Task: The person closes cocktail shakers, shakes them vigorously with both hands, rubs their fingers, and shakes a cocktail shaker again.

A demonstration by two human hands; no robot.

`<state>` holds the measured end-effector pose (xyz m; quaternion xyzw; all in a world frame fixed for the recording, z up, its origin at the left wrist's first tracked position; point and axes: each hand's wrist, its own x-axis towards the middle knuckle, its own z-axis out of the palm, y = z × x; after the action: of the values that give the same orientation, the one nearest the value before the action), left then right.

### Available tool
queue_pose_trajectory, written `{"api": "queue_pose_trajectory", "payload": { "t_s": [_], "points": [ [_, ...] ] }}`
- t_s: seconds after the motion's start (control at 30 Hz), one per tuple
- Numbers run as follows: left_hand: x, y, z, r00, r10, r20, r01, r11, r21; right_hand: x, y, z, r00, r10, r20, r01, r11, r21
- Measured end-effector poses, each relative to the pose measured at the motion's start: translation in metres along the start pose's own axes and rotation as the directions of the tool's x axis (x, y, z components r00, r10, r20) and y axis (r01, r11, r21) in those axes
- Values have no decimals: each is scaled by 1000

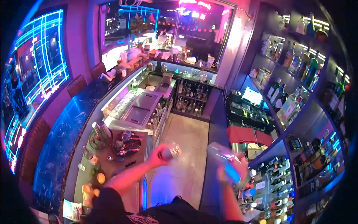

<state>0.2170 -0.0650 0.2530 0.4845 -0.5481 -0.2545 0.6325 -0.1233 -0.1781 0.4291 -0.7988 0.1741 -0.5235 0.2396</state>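
Observation:
My left hand [160, 156] is wrapped round a dark cup [168, 152], tilted over the floor aisle, with pale, glittering bits at its mouth. What those bits are, I cannot make out. Smeared by motion, my right hand [241, 168] grips a clear bottle [217, 150] with a bright blue patch, near the back counter on the right. The cup and the bottle are well apart. Beside my left forearm, a dark round tray [128, 151] of metal bar tools lies on a brown board [112, 136].
Lemons [100, 178] and a ginger-like root [88, 194] lie on the left counter. Beyond stand steel lids [140, 108] and a sink [151, 80]. Many bottles [268, 194] crowd the lower right, near my right arm. Red cloths [244, 135] hang by a lit screen [252, 96].

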Motion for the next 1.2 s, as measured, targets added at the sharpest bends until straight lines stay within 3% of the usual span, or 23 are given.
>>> {"api": "queue_pose_trajectory", "payload": {
  "t_s": [0.07,0.13,0.17,0.2,0.27,0.3,0.33,0.37,0.4,0.43,0.5,0.53,0.6,0.67,0.77,0.87,0.9,0.97,1.0,1.03,1.1,1.17,1.2],
  "points": [
    [15,69,11,953,-237,-190,182,947,-266,-43,14,13,920,-140,366,134,990,42],
    [2,113,7,992,-119,34,112,741,-662,-78,85,25,746,285,602,-460,874,156],
    [-6,120,1,983,-61,171,158,749,-644,-71,89,20,405,344,847,-555,829,-71],
    [-15,126,-5,954,-2,301,196,763,-616,-36,64,17,483,672,561,-572,727,-379],
    [-10,136,1,674,427,603,-638,747,185,-12,30,19,937,325,131,-299,936,-184],
    [1,86,4,639,478,603,-640,765,73,-8,20,17,987,159,-37,-163,970,-178],
    [-4,64,10,644,469,604,-633,771,76,-27,17,17,989,88,122,-66,982,-175],
    [-7,49,18,970,219,104,-229,968,105,-46,16,17,961,3,276,41,987,-155],
    [-4,37,21,901,-187,-392,160,982,-101,-60,16,17,903,-88,420,152,981,-121],
    [5,25,12,900,-175,-398,146,984,-102,-67,19,14,814,-177,553,261,962,-76],
    [3,100,4,990,18,-142,-63,947,-315,-37,-1,20,708,-21,706,-199,953,228],
    [-3,114,0,979,180,99,-153,960,-236,-57,79,18,698,509,504,-503,849,-160],
    [-15,115,3,721,445,531,-600,785,156,3,53,10,830,547,-111,-553,832,-33],
    [-11,68,8,664,448,599,-698,657,284,-6,8,-3,886,397,-241,-372,917,145],
    [4,23,4,976,59,-208,-33,992,125,-101,18,6,992,91,85,-109,968,227],
    [20,80,9,740,72,-669,-276,939,-204,-89,26,28,820,137,556,-209,976,68],
    [7,96,0,903,76,-424,-220,928,-301,-71,46,35,738,330,588,-488,863,130],
    [-17,100,0,965,262,-24,-263,953,-150,-49,122,44,691,715,-104,-721,692,-39],
    [-26,88,6,942,328,73,-332,942,53,-13,73,30,764,635,-112,-576,750,325],
    [-31,70,13,938,337,83,-347,918,194,-18,61,21,935,314,-163,-333,938,-102],
    [-37,47,28,982,189,14,-187,954,235,-84,71,14,948,309,82,-311,835,453],
    [-11,24,34,846,-311,-433,97,888,-449,-116,80,18,934,23,357,-281,665,692],
    [5,55,37,850,-306,-428,101,894,-437,-112,68,20,876,5,482,-232,881,412]
  ]
}}
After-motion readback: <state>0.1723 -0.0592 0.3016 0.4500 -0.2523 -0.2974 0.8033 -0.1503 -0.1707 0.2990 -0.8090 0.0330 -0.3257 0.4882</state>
